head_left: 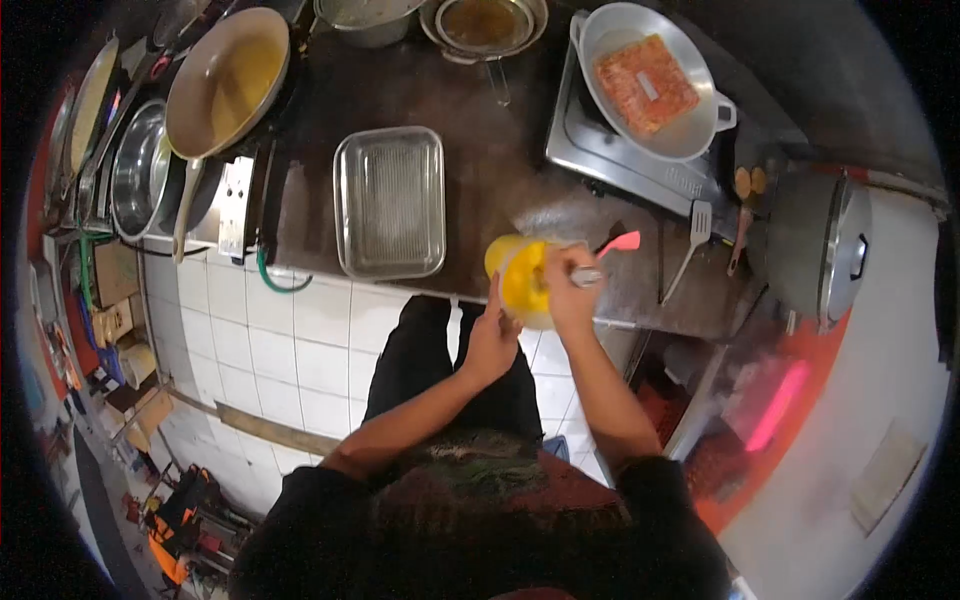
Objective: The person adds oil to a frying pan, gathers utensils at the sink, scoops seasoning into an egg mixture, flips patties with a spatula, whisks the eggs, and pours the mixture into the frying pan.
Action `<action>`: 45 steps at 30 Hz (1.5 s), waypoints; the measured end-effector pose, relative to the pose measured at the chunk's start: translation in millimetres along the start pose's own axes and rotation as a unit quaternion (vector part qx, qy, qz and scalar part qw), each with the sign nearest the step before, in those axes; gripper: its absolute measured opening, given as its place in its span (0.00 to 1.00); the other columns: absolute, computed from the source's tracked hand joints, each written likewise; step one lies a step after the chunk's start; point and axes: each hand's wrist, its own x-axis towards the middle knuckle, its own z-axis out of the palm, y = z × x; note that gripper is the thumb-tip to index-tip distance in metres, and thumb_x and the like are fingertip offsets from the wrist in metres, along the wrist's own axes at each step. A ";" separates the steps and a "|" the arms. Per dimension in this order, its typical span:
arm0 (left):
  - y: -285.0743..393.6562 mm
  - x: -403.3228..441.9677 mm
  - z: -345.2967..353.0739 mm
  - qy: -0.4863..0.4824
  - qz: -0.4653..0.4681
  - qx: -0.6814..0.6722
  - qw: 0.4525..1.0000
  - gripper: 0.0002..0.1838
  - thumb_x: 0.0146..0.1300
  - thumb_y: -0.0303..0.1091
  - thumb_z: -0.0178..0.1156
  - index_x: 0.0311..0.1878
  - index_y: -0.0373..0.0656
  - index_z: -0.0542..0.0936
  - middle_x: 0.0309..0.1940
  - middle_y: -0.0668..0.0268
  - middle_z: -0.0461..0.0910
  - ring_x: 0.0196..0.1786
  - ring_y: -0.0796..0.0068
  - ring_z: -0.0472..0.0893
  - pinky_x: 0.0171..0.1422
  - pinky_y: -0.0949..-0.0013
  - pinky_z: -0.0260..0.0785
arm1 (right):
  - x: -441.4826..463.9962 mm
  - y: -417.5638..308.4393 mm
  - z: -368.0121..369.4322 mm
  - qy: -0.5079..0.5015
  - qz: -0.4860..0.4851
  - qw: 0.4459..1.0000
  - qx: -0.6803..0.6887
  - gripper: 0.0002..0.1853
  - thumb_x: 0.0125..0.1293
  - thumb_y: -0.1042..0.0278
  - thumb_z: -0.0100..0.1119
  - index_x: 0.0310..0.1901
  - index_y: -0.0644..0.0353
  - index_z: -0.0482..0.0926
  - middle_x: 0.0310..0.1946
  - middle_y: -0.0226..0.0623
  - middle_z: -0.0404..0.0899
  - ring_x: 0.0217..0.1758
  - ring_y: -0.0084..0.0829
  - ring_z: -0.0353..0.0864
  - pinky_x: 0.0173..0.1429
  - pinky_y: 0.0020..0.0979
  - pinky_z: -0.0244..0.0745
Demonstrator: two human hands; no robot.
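Near the counter's front edge, a bowl (496, 258) with bright yellow contents is supported at its side by my left hand (490, 345), whose fingers curl against it. My right hand (572, 290) is closed, over the bowl's right side, around a utensil with a metallic handle end (587, 275). The utensil's working end is hidden, so I cannot tell its kind. Just beyond my right hand lies a pink-headed tool (622, 241) with a dark handle. A rectangular clear glass baking dish (390, 270) sits to the left of the bowl.
At back right, a white pot (690, 142) holding a reddish block stands on a gas stove (640, 160). A slotted turner (700, 222) lies at its front. A frying pan (205, 110) with yellowish oil is at left; a large lidded pot (815, 240) stands far right.
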 end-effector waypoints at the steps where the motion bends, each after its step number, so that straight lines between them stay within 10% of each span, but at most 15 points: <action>1: -4.9 5.9 2.1 0.002 0.001 -0.003 1.000 0.44 0.60 0.20 0.55 0.75 0.41 0.42 0.31 0.47 0.78 0.33 0.49 0.80 0.39 0.62 0.72 | 8.2 -3.7 0.8 0.169 0.059 0.978 0.107 0.08 0.62 0.78 0.60 0.27 0.60 0.73 0.27 0.27 0.74 0.33 0.20 0.72 0.39 0.24 0.69; 6: -3.8 0.2 2.3 -0.011 0.022 -0.047 0.999 0.42 0.62 0.19 0.53 0.75 0.38 0.41 0.38 0.52 0.79 0.37 0.64 0.80 0.44 0.67 0.71 | -3.3 44.1 -3.6 0.015 0.024 1.000 0.011 0.06 0.64 0.77 0.59 0.29 0.61 0.75 0.28 0.29 0.77 0.30 0.20 0.72 0.39 0.23 0.69; 10: -0.7 -12.8 -1.9 -0.060 -0.079 -0.064 0.993 0.42 0.64 0.19 0.51 0.76 0.39 0.38 0.44 0.54 0.78 0.40 0.67 0.78 0.49 0.69 0.72 | -40.2 16.9 -10.0 0.266 0.187 0.943 -0.074 0.03 0.64 0.78 0.56 0.33 0.61 0.73 0.26 0.27 0.73 0.32 0.17 0.72 0.41 0.24 0.72; 12: -5.4 -13.8 -0.6 -0.057 -0.075 -0.141 0.986 0.43 0.65 0.20 0.51 0.76 0.40 0.37 0.49 0.56 0.77 0.44 0.70 0.77 0.51 0.70 0.71 | -12.6 28.8 -8.2 0.043 0.053 0.997 0.022 0.04 0.63 0.79 0.57 0.33 0.61 0.72 0.31 0.27 0.72 0.38 0.17 0.72 0.44 0.24 0.71; 16: -11.0 -15.7 0.9 -0.091 -0.117 -0.136 0.980 0.44 0.66 0.20 0.52 0.76 0.40 0.34 0.58 0.57 0.71 0.54 0.67 0.76 0.58 0.69 0.68 | -11.6 17.0 0.9 0.198 -0.097 0.975 -0.018 0.07 0.61 0.79 0.60 0.30 0.58 0.72 0.23 0.26 0.72 0.30 0.18 0.73 0.37 0.22 0.71; 17: -12.8 -14.4 2.4 -0.078 -0.098 -0.162 0.979 0.44 0.66 0.20 0.52 0.76 0.41 0.34 0.62 0.57 0.68 0.59 0.67 0.73 0.61 0.70 0.66 | -18.5 52.2 -1.9 0.041 -0.029 0.998 -0.041 0.06 0.62 0.78 0.60 0.33 0.58 0.72 0.23 0.25 0.70 0.30 0.19 0.72 0.37 0.22 0.70; 24: -7.0 -10.5 4.6 -0.061 -0.070 -0.150 0.984 0.42 0.66 0.19 0.50 0.75 0.39 0.35 0.50 0.58 0.76 0.44 0.71 0.78 0.52 0.72 0.70 | -18.6 25.2 -1.2 0.113 0.045 0.993 0.006 0.06 0.60 0.79 0.60 0.35 0.56 0.75 0.28 0.25 0.71 0.33 0.20 0.72 0.41 0.21 0.69; 26: -7.8 -15.4 10.6 -0.014 -0.094 -0.196 0.976 0.42 0.67 0.19 0.50 0.75 0.38 0.35 0.44 0.59 0.77 0.42 0.71 0.78 0.52 0.72 0.71 | -12.7 29.2 -2.8 0.221 0.093 0.936 0.259 0.06 0.59 0.79 0.61 0.32 0.57 0.75 0.28 0.26 0.71 0.33 0.19 0.71 0.40 0.20 0.68; 28: -13.2 -17.5 6.3 -0.066 -0.090 -0.042 0.993 0.42 0.67 0.18 0.49 0.75 0.37 0.34 0.48 0.57 0.77 0.44 0.70 0.78 0.53 0.70 0.71 | -21.6 35.5 -1.1 0.155 -0.074 0.985 -0.033 0.06 0.60 0.80 0.59 0.32 0.57 0.74 0.26 0.27 0.71 0.29 0.18 0.69 0.37 0.19 0.67; 30: -6.2 -12.3 9.8 -0.038 -0.093 -0.185 0.978 0.41 0.66 0.18 0.50 0.75 0.36 0.38 0.49 0.55 0.77 0.48 0.70 0.79 0.55 0.71 0.70 | -18.0 20.9 -11.1 0.057 0.062 0.996 0.004 0.08 0.61 0.81 0.56 0.26 0.61 0.70 0.26 0.27 0.71 0.30 0.19 0.69 0.38 0.22 0.66; 32: -27.4 -16.8 14.6 -0.015 -0.052 -0.053 0.997 0.41 0.65 0.18 0.51 0.75 0.35 0.38 0.50 0.55 0.77 0.49 0.73 0.78 0.55 0.72 0.70 | -7.0 -47.5 -5.8 0.352 -0.019 0.905 0.240 0.07 0.60 0.82 0.56 0.29 0.58 0.71 0.26 0.27 0.71 0.30 0.20 0.69 0.39 0.22 0.68; 36: -3.4 -5.4 11.6 -0.029 -0.066 -0.110 0.991 0.42 0.65 0.19 0.53 0.74 0.34 0.38 0.52 0.51 0.78 0.50 0.64 0.80 0.55 0.66 0.70 | -10.7 27.6 -5.3 0.228 -0.033 0.973 0.013 0.08 0.60 0.83 0.57 0.32 0.57 0.72 0.27 0.26 0.70 0.31 0.19 0.69 0.38 0.24 0.70; 38: -10.0 -7.6 13.3 -0.023 -0.033 -0.042 0.998 0.42 0.65 0.18 0.52 0.75 0.35 0.38 0.52 0.52 0.78 0.50 0.64 0.80 0.54 0.67 0.71 | -4.8 -31.8 -5.8 0.272 0.163 0.929 0.193 0.08 0.60 0.82 0.58 0.28 0.58 0.71 0.26 0.24 0.69 0.33 0.18 0.68 0.39 0.23 0.67; 41: 2.0 -12.6 11.8 -0.037 -0.097 -0.122 0.987 0.41 0.67 0.21 0.52 0.75 0.37 0.38 0.56 0.51 0.76 0.53 0.67 0.78 0.56 0.69 0.69 | -30.5 42.1 -5.4 0.108 0.059 0.992 0.001 0.10 0.61 0.81 0.57 0.25 0.60 0.69 0.24 0.24 0.67 0.30 0.15 0.66 0.35 0.22 0.64; 45: -15.4 -38.5 11.8 -0.043 -0.146 -0.156 0.976 0.43 0.69 0.25 0.53 0.75 0.38 0.35 0.59 0.52 0.73 0.57 0.68 0.75 0.60 0.70 0.67 | -36.9 -26.0 -8.1 0.412 -0.007 0.899 0.147 0.09 0.62 0.80 0.57 0.28 0.60 0.68 0.21 0.26 0.66 0.28 0.16 0.65 0.34 0.21 0.64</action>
